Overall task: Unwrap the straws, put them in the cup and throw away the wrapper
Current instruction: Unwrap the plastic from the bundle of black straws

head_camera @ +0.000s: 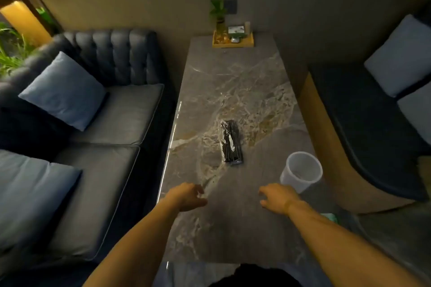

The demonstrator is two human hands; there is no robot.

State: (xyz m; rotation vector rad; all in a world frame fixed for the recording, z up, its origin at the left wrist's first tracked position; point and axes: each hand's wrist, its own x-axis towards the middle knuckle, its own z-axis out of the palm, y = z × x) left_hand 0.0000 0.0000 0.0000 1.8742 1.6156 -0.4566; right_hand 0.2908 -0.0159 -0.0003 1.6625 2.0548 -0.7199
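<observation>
A pack of black straws (231, 143) in a clear crinkled wrapper lies flat on the grey marble table (233, 81), near the middle. A translucent plastic cup (300, 171) stands upright to its right, close to the table's right edge. My left hand (187, 196) hovers over the table below and left of the pack, fingers loosely apart, holding nothing. My right hand (278, 198) hovers just below and left of the cup, also holding nothing. Neither hand touches the pack or the cup.
A wooden tray (233, 41) with a small plant and other items sits at the table's far end. A dark sofa (105, 112) with blue cushions runs along the left; a bench with pale cushions (401, 56) is on the right.
</observation>
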